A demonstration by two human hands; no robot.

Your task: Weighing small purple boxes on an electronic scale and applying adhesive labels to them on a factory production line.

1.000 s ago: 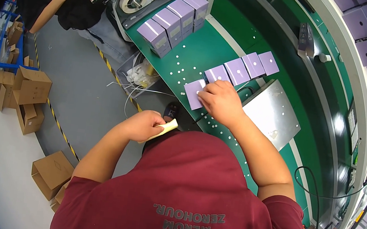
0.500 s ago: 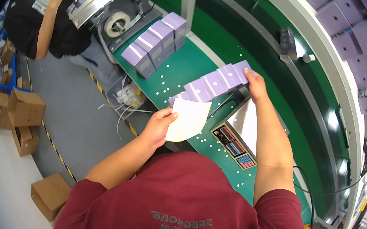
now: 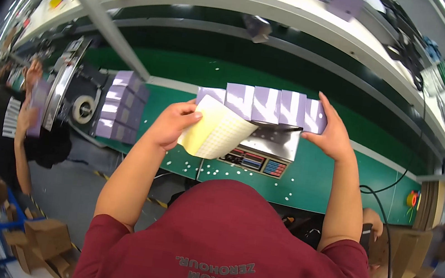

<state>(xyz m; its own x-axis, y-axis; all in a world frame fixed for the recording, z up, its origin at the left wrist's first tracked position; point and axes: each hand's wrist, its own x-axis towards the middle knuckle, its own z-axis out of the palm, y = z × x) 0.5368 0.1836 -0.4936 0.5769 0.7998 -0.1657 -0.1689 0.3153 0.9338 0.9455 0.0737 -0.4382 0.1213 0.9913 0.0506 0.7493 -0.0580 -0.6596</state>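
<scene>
My left hand [image 3: 172, 124] pinches a curled yellow-and-white sheet of small stickers [image 3: 215, 131] and presses against the left end of a row of several lilac boxes [image 3: 265, 104]. At the row's right end my right hand [image 3: 331, 130] clamps the last box, so the row is squeezed between both hands. The row sits just above a flat weighing scale [image 3: 263, 151] with a steel plate and a coloured button panel, on the green workbench [image 3: 341, 180].
A second batch of lilac boxes [image 3: 120, 106] is stacked at the bench's left end beside a tape dispenser [image 3: 83, 109]. A co-worker in a striped top [image 3: 12, 117] stands further left. Cardboard cartons [image 3: 43, 239] lie on the floor. A black cable [image 3: 390, 186] hangs right.
My right hand slid from the row's near end to its far right end. My left hand rose with the sticker sheet to the row's left end. The view tilted up towards the shelves.
</scene>
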